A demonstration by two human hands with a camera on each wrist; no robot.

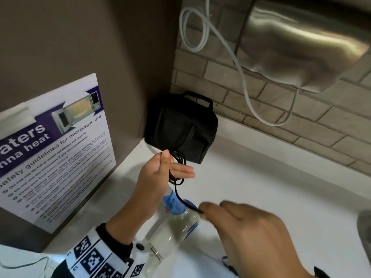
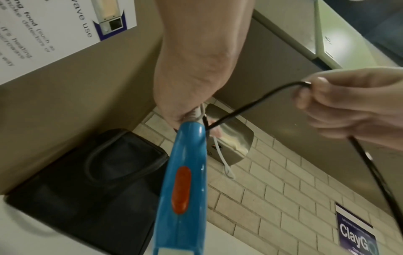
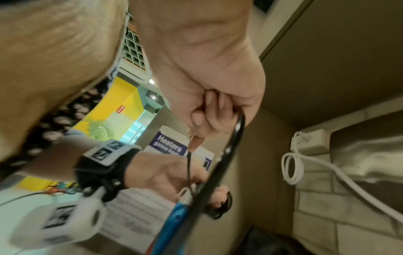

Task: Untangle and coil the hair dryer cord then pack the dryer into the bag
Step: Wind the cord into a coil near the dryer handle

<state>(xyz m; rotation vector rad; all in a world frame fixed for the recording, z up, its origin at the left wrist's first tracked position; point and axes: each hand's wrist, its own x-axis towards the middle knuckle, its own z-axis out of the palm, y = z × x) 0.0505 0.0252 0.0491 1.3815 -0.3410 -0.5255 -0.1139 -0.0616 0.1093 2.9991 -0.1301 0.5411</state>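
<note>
My left hand [image 1: 160, 171] is raised over the white counter, thumb up. Several loops of the black cord [image 1: 179, 194] are wound round its fingers, and the thumb closes on them. The hair dryer [image 1: 176, 223], white-bodied with a blue handle [image 2: 185, 181] and an orange switch, hangs under that hand. From the coil the cord runs down to my right hand [image 1: 247, 227], which pinches it between thumb and fingertips [image 2: 305, 96]. The black bag [image 1: 180, 127] stands zipped in the corner behind the left hand.
A microwave safety poster [image 1: 56, 157] leans on the left wall. On the brick wall at upper right are a steel hand dryer [image 1: 301, 43] and a looping white cable [image 1: 245, 81]. The white counter [image 1: 271, 173] stretches right to a grey edge [image 1: 364, 227].
</note>
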